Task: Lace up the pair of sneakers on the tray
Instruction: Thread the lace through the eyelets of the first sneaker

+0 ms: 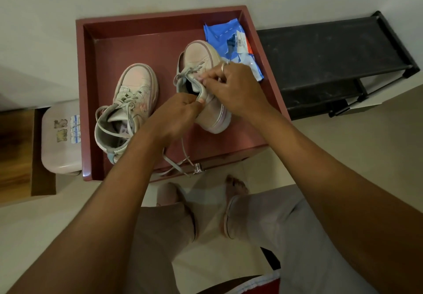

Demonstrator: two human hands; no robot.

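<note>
Where the two arms reach out over the knees, a loose lace (183, 156) hangs over the near edge of the red tray (87, 101). The left hand (176, 115) pinches the back of the right sneaker (206, 101). The right hand (233, 87) pinches a lace by its tongue. The left sneaker (130, 106) sits beside it in the tray, laced and untied. A blue packet (231, 39) lies in the far corner, near a black rack (332, 62).

Pale floor (343, 147) — black rack (332, 51)
</note>
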